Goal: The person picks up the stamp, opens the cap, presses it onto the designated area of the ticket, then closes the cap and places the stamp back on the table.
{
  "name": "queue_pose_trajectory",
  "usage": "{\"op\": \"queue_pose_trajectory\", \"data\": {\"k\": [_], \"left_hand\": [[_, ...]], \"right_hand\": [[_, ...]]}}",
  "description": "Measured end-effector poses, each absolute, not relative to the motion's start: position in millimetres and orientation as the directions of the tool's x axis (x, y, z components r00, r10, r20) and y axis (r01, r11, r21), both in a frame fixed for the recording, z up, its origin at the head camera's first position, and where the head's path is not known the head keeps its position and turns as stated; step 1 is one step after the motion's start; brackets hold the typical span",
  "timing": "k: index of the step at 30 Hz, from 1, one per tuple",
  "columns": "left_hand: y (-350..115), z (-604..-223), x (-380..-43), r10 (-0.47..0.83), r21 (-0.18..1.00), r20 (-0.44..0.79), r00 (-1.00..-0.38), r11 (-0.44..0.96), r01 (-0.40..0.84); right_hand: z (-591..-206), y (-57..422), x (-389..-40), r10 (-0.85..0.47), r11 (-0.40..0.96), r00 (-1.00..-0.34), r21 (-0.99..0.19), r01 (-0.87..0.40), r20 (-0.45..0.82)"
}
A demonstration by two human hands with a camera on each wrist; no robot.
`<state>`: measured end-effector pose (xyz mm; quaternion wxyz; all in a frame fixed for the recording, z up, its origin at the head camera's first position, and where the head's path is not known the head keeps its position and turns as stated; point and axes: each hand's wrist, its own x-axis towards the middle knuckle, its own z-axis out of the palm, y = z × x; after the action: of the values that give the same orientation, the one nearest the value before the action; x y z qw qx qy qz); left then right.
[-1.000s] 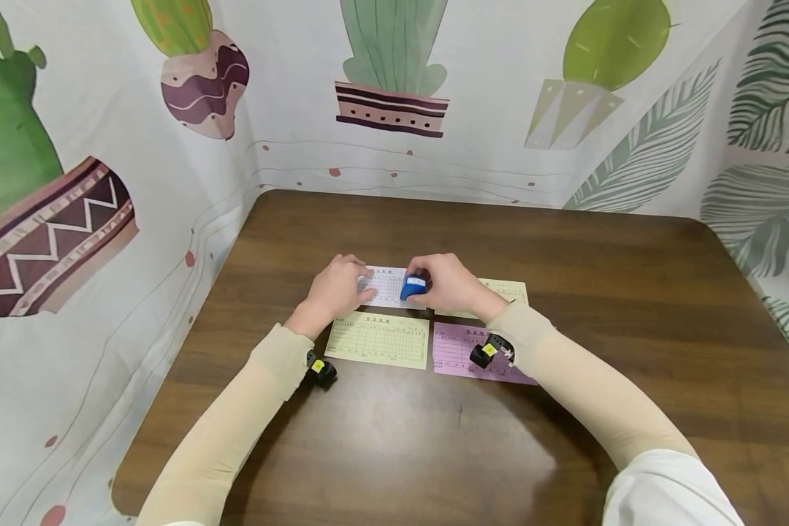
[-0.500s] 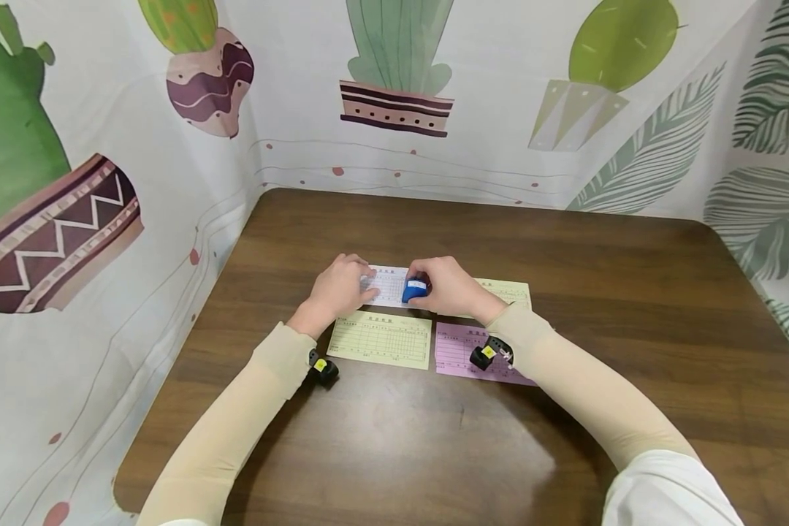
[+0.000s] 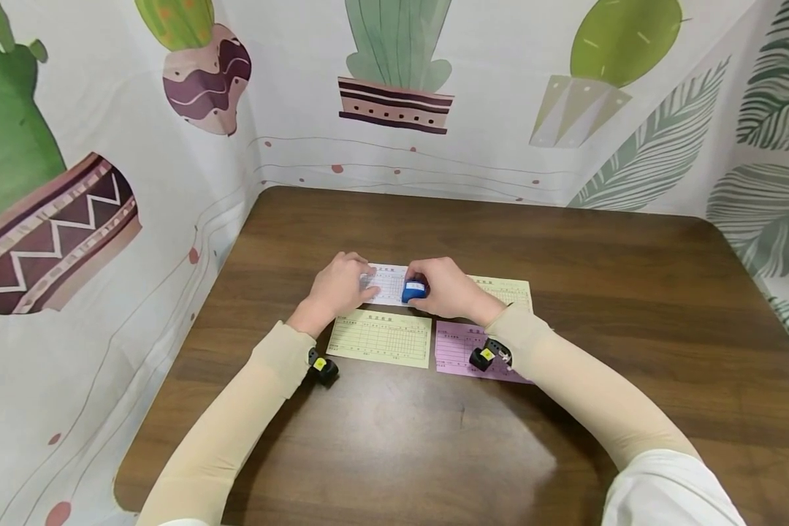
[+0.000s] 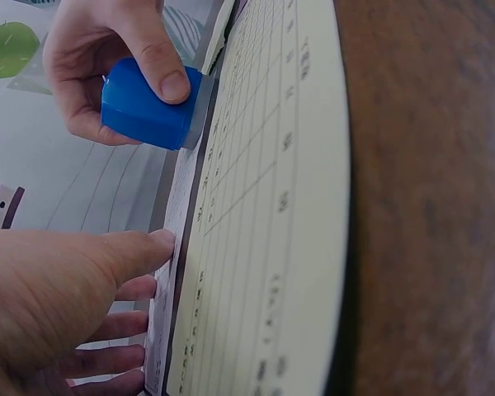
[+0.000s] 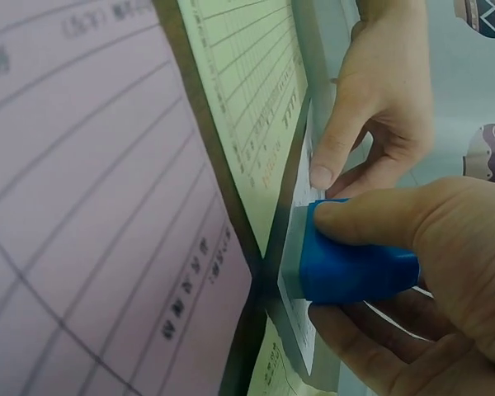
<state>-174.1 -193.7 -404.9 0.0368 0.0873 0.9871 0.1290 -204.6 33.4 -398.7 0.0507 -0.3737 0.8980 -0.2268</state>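
Observation:
My right hand [image 3: 452, 288] grips a blue hand stamp [image 3: 413, 292] between thumb and fingers. The stamp stands with its grey base down at the right end of a white printed form [image 3: 386, 283]. In the right wrist view, the thumb lies along one side of the blue body [image 5: 359, 268] and the fingers along the other. My left hand [image 3: 337, 288] rests on the form's left end, its fingers spread and the thumb straight along the paper. The left wrist view shows this left thumb [image 4: 140, 250] close to the form's near edge. The stamp hides its own printing face.
A yellow form [image 3: 380, 340] lies just in front of the white one. To its right is a pink form [image 3: 452, 349], partly under my right wrist. Another yellow form [image 3: 518, 294] shows behind my right forearm. All lie on a brown wooden table [image 3: 394, 438] against a cactus-print cloth [image 3: 289, 88].
My right hand and the blue stamp have come down slightly onto the white form. The left hand stays in place; the head view has shifted a little.

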Motion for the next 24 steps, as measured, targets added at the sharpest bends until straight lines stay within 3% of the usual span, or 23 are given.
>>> {"op": "queue_pose_trajectory", "data": {"k": [24], "left_hand": [[-193.5,-407.0,-173.4,0.180,0.267,-0.032,-0.983,0.949,0.165]], "right_hand": [[-397.4,31.4,-198.6,-0.676,0.650,-0.732,-0.402,-0.645,0.082]]}}
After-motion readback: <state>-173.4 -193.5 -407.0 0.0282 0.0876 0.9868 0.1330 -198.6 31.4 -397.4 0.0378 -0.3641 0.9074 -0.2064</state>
